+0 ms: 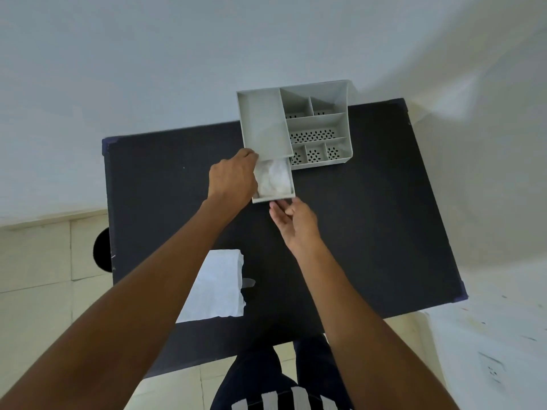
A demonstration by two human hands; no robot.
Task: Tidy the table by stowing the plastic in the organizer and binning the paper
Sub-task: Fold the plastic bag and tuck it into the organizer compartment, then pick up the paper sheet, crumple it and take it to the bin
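**Drawer pulled out, plastic inside**

A grey organizer (313, 125) stands at the far edge of the black table (370, 232). Its drawer (273, 184) sticks out toward the near side, with crumpled clear plastic (273, 179) lying in it. The left hand (232, 180) rests against the drawer's left side, fingers curled, possibly touching the plastic. The right hand (296, 223) is open, fingertips at the drawer's front. 1 white sheet of paper (216, 287) lies near the table's near edge.
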